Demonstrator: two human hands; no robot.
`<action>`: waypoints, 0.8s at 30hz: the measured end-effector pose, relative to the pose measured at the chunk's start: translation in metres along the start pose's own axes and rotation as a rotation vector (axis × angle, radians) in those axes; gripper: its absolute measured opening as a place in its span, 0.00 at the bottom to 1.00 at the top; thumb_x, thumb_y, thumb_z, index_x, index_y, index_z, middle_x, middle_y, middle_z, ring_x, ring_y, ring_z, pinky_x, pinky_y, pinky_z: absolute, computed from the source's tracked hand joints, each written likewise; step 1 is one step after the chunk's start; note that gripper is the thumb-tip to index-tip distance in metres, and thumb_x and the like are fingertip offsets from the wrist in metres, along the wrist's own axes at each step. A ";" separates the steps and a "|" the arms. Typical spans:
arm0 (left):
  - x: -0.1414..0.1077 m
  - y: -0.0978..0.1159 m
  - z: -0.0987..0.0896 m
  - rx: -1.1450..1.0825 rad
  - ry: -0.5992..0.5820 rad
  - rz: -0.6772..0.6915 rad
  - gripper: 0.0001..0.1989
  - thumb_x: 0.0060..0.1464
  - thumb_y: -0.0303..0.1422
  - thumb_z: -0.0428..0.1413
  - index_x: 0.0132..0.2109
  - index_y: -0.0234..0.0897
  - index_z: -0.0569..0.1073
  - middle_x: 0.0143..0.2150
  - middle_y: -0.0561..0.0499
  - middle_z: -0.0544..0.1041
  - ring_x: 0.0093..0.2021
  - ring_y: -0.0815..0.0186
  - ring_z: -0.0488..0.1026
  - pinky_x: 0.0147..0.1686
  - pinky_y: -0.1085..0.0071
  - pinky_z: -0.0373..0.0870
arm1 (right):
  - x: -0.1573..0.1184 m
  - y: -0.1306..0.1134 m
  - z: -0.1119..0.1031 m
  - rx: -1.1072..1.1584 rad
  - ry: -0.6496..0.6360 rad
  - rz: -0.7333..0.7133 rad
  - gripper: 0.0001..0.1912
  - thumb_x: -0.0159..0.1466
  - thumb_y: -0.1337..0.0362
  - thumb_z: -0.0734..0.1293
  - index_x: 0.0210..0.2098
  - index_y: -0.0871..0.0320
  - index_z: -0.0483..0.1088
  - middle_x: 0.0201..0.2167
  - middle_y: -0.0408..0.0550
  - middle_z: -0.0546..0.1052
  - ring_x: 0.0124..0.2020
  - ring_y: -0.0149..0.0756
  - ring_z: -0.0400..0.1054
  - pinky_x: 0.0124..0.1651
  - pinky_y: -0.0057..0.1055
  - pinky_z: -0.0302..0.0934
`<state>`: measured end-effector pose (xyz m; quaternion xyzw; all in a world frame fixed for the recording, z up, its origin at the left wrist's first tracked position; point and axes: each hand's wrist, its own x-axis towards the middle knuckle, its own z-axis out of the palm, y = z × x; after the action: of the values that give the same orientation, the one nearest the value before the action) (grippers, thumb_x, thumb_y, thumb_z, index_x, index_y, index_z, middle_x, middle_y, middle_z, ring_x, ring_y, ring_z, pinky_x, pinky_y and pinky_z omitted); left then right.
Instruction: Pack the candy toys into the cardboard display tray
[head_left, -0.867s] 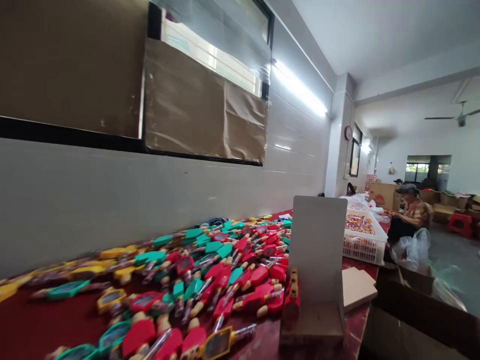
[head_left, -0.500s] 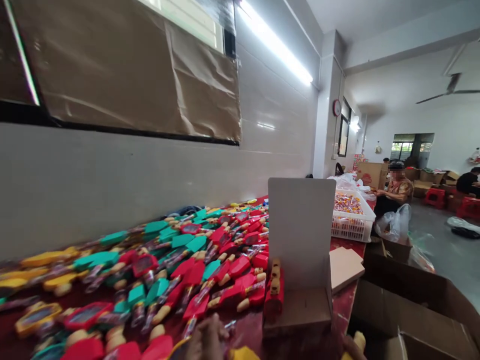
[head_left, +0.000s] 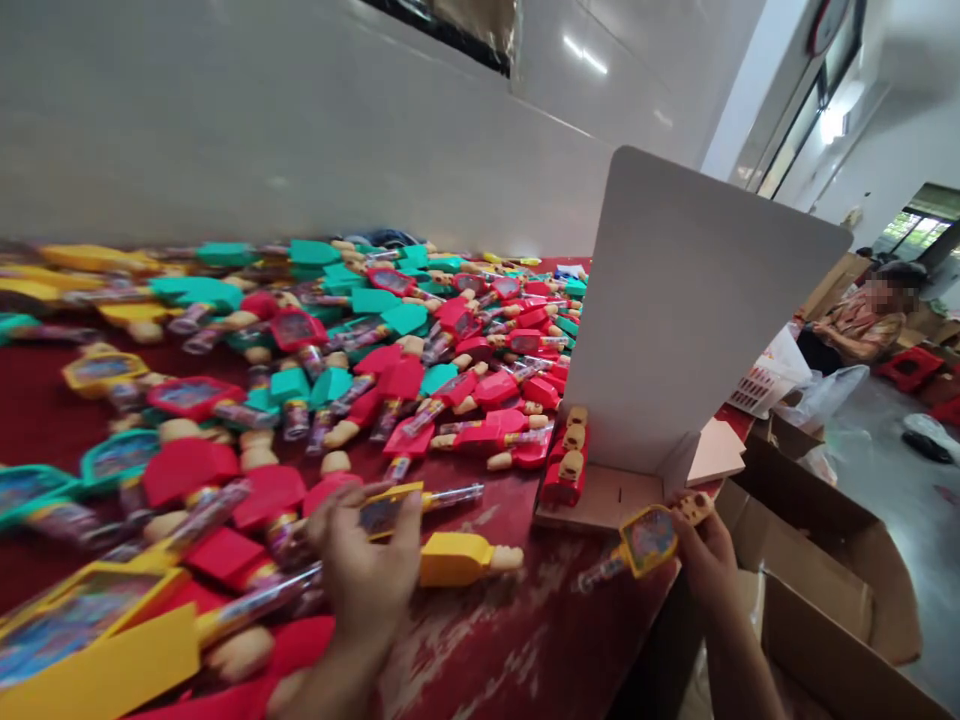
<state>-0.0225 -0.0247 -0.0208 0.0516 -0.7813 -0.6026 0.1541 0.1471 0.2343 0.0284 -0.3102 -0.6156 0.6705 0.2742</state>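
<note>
Hands near toy pile; upright board between.

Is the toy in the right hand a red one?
No, the toy in the right hand has a yellow frame.

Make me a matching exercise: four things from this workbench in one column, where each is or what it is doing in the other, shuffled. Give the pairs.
Things
1. Right hand
2. Row of red toys
3. Large cardboard box
4. White basket

Places or states
A. Open, beside the table
B. Beyond the stand, near the seated person
C. Holding a yellow-framed toy
D. In the stand, along its left side

Pairs: 1-C, 2-D, 3-A, 4-B
</note>
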 end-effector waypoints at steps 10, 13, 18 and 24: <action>0.014 0.079 0.143 -0.421 -0.671 -0.074 0.33 0.32 0.56 0.60 0.39 0.34 0.68 0.42 0.43 0.72 0.45 0.58 0.67 0.42 0.65 0.66 | 0.046 -0.012 0.052 0.203 0.275 -0.372 0.13 0.54 0.60 0.70 0.26 0.56 0.60 0.21 0.38 0.68 0.21 0.28 0.64 0.25 0.26 0.61; 0.015 0.070 0.153 -0.508 -0.810 -0.170 0.28 0.33 0.59 0.56 0.25 0.36 0.63 0.22 0.53 0.65 0.24 0.69 0.61 0.25 0.72 0.60 | 0.054 0.003 0.066 0.045 0.203 -0.627 0.10 0.57 0.62 0.66 0.26 0.56 0.59 0.22 0.41 0.72 0.23 0.31 0.67 0.27 0.29 0.64; -0.004 0.061 0.127 -0.531 -0.788 -0.182 0.21 0.43 0.51 0.50 0.21 0.39 0.55 0.17 0.59 0.53 0.18 0.74 0.50 0.18 0.75 0.50 | 0.043 0.033 0.069 -0.195 0.007 -0.853 0.07 0.60 0.67 0.62 0.27 0.55 0.59 0.20 0.42 0.72 0.21 0.32 0.68 0.24 0.28 0.62; -0.006 0.059 0.123 -0.495 -0.751 -0.188 0.20 0.42 0.50 0.51 0.21 0.38 0.57 0.17 0.58 0.56 0.18 0.74 0.51 0.18 0.74 0.50 | 0.028 0.024 0.077 -0.413 0.054 -0.858 0.09 0.57 0.68 0.62 0.23 0.55 0.57 0.16 0.37 0.63 0.17 0.27 0.58 0.21 0.24 0.56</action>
<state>-0.0483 0.1067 0.0067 -0.1382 -0.6075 -0.7594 -0.1872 0.0705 0.2027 0.0056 -0.0932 -0.8011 0.3520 0.4750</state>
